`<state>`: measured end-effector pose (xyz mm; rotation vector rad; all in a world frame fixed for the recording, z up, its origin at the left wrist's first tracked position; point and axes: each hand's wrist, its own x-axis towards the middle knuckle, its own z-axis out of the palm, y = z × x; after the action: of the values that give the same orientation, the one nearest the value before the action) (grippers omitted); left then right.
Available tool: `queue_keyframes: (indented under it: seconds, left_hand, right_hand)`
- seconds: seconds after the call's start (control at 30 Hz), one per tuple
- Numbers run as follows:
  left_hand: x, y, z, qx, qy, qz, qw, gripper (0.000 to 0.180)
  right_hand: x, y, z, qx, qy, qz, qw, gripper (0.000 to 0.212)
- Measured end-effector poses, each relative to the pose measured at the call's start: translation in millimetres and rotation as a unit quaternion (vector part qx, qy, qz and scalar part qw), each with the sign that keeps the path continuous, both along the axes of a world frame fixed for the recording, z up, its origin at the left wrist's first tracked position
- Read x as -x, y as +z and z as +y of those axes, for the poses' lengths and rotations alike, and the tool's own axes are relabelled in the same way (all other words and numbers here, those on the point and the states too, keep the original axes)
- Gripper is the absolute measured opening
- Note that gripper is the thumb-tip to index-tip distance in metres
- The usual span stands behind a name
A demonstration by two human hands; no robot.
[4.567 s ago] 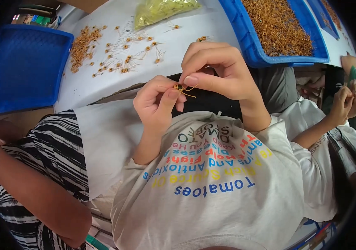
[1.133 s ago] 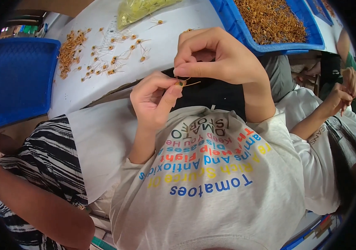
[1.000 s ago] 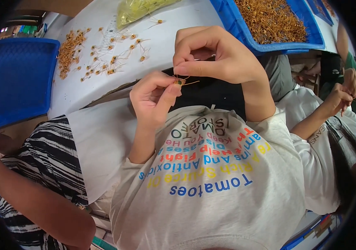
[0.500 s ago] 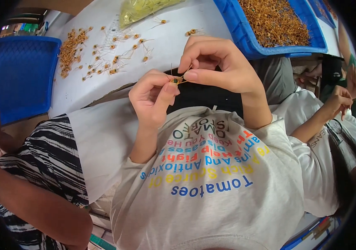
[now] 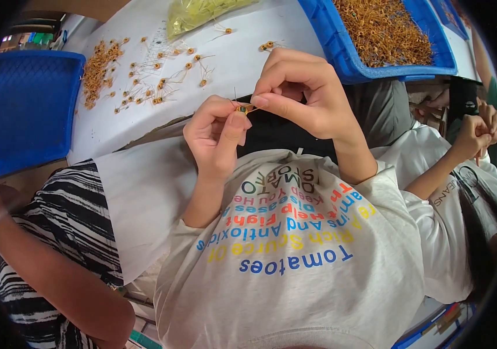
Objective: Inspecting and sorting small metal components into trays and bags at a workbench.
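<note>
Between thumb and forefinger, my left hand [image 5: 214, 135] pinches a small wire-wound ring coil [image 5: 242, 109] with a green core and copper-coloured winding. One thin wire end stands straight up from the coil. Just to its right, my right hand [image 5: 309, 96] has thumb and forefinger closed on another wire lead [image 5: 250, 107] of the same coil. Both hands are held in front of my body, close to the table's near edge. More small coils [image 5: 160, 85] with long leads lie scattered on the white table [image 5: 248, 61] beyond.
A heap of coils [image 5: 98, 71] lies near an upright blue tray [image 5: 24, 110] at left. At right, a blue bin [image 5: 370, 71] holds many copper-coloured coils. A bag of yellow-green pieces [image 5: 202, 14] lies at the back. People sit on both sides, their arms near mine.
My right hand has shifted slightly, and its fingers have drawn closer together on the wire. My left hand has barely moved. The neighbours' hands on both sides have moved.
</note>
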<state>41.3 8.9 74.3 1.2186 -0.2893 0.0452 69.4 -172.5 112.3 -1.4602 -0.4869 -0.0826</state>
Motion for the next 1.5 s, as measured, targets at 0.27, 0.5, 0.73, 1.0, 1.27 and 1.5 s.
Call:
queue_keyframes:
  seconds: [0.27,0.5,0.73,1.0,1.27,1.5]
  left_hand:
    - [6.5,5.1,-6.0,-0.028,0.014,0.048,0.998,0.015]
    - [4.1,-11.3,8.9,-0.072,0.106,0.172,0.977,0.017]
    - [13.0,-21.1,26.6,-0.104,0.08,0.165,0.977,0.016]
    - [12.3,-26.9,26.0,-0.119,0.036,0.142,0.982,0.015]
    - [14.0,-29.7,36.1,-0.126,0.041,0.17,0.977,0.014]
    - [17.5,-34.4,39.1,-0.183,0.0,0.168,0.969,0.012]
  right_hand:
    - [-1.0,-0.5,1.1,0.005,-0.009,0.021,1.0,0.006]
    - [-9.8,-25.2,20.5,0.085,-0.133,0.013,0.987,0.004]
    - [-27.0,-50.7,39.9,0.316,-0.314,-0.179,0.877,0.01]
    - [-41.7,-55.5,48.8,0.528,-0.321,-0.228,0.753,0.021]
    - [-30.9,-10.3,60.5,0.505,-0.231,-0.189,0.81,0.029]
    - [-93.4,22.8,113.1,0.456,-0.161,-0.26,0.836,0.018]
